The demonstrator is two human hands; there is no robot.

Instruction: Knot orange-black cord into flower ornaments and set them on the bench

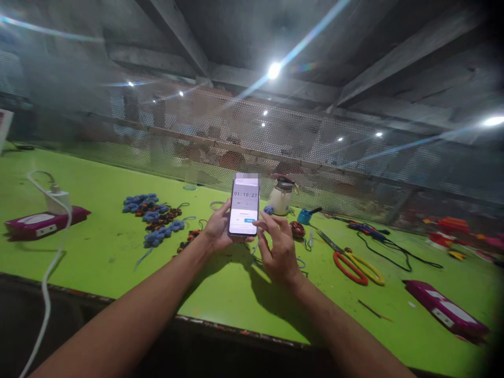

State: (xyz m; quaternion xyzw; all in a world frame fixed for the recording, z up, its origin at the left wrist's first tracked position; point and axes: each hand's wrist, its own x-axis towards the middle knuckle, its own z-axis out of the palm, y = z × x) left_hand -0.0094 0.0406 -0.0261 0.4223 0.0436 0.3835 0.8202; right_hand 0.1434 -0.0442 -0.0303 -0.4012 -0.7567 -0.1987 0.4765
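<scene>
A smartphone [243,207] is held upright over the green table, its lit screen facing me and reading 01:10:27. My left hand [219,228] is closed around its lower left side. With fingers bent and apart, my right hand [279,244] is at the screen's lower right edge, holding nothing; I cannot tell whether a fingertip touches the glass. Left of the phone lie blue knotted cord pieces [163,233] and black-and-orange knotted cord [189,240], partly behind my left arm. A dark red ball of cord [297,230] sits just beyond my right hand.
Scissors [352,262] with red and yellow handles lie at right, near dark cords [372,232]. A white jug [280,198] and blue container [304,216] stand behind. Purple power strips [444,310] flank the table [106,262]; the left one carries a white plug and cable. Perforated mesh [252,131] runs along the back.
</scene>
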